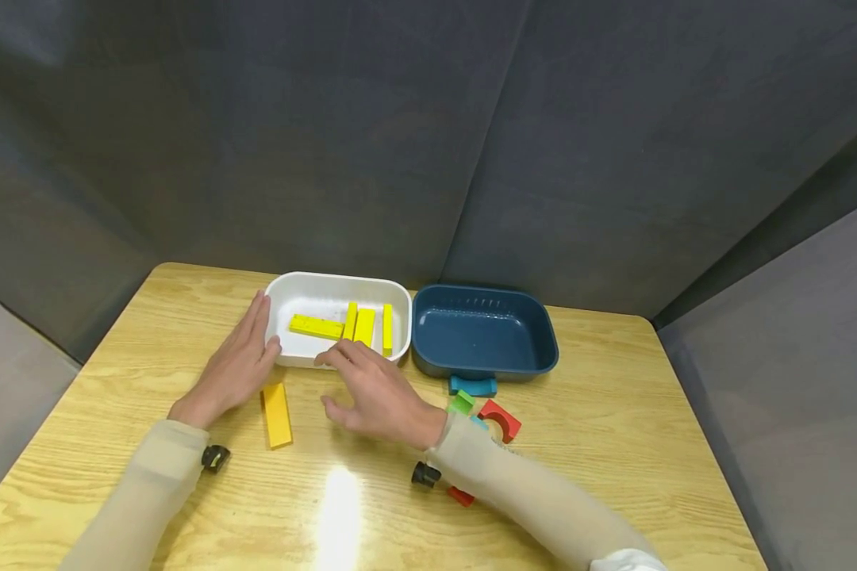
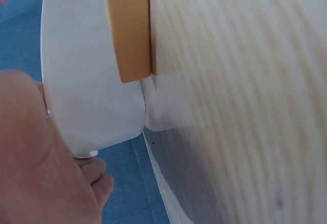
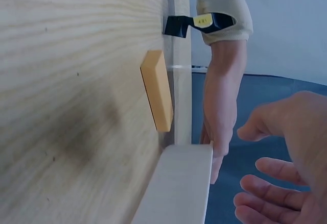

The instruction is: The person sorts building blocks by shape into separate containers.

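Observation:
My left hand (image 1: 234, 366) lies along the left end of a white bin (image 1: 314, 283), with straight fingers touching its side and the thumb at the front corner. Several yellow wooden blocks (image 1: 365, 325) are inside the bin. Above its front rim hovers my right hand (image 1: 382, 392), nothing in its grasp, thumb spread from the loosely bent fingers. An orange-yellow block (image 1: 277, 416) lies flat on the table between the two hands, in front of the bin. In the right wrist view this block (image 3: 157, 91) shows beside the bin's wall (image 3: 176, 183).
A dark blue bin (image 1: 480, 369) stands right beside the white one. Before it are a blue block (image 1: 473, 387), a green block (image 1: 462, 402) and a red arch block (image 1: 503, 419). A red piece (image 1: 461, 496) shows below my right sleeve. Dark curtain (image 1: 371, 159) hangs behind the table.

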Tool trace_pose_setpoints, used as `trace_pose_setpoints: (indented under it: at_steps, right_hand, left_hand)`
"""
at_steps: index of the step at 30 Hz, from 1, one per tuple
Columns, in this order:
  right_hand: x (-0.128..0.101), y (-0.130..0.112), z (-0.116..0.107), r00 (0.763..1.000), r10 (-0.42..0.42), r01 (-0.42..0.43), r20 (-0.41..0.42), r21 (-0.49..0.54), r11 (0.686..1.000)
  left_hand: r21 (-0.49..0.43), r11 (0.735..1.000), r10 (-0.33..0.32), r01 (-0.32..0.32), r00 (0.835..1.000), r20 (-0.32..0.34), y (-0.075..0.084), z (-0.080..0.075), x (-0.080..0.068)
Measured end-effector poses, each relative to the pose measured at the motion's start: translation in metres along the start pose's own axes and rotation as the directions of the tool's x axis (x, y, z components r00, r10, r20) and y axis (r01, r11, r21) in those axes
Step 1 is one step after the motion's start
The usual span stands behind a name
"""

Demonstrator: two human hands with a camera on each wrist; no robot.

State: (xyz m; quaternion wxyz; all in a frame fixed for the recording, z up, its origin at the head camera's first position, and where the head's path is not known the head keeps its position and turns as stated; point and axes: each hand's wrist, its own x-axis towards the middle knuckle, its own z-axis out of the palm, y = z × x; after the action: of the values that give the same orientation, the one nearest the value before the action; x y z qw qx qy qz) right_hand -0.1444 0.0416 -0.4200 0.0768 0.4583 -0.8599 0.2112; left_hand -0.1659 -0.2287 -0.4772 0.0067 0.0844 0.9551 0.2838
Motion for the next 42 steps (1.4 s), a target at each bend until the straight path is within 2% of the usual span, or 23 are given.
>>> trace_pose_setpoints:
  at_steps: [5, 15, 22, 29, 42]
  right_hand:
    - [-0.004, -0.005, 0.005, 1.000, -0.015, 0.015, 0.011, 0.002, 1.000]
    - [-0.010, -0.016, 0.022, 0.999, 0.009, -0.011, 0.032, 0.050, 0.999]
    - [-0.005, -0.014, 0.039, 0.988, 0.016, -0.034, 0.152, 0.114, 0.993]
    - [0.000, -0.011, 0.055, 0.968, 0.012, -0.046, 0.249, 0.129, 0.991]
    - [0.009, 0.002, 0.073, 0.942, 0.003, -0.046, 0.337, 0.119, 0.992]
  left_hand:
    - [-0.003, 1.000, 0.009, -0.009, 1.000, 0.010, -0.001, 0.001, 0.000]
    - [-0.002, 1.000, 0.007, -0.007, 1.000, 0.010, 0.001, -0.001, 0.001]
    - [0.003, 1.000, 0.022, -0.022, 1.000, 0.001, 0.001, 0.000, 0.002]
    - [0.009, 0.999, 0.031, -0.031, 1.000, -0.001, 0.002, -0.001, 0.002]
    - [0.004, 0.999, 0.041, -0.041, 0.999, 0.015, -0.001, -0.004, 0.000]
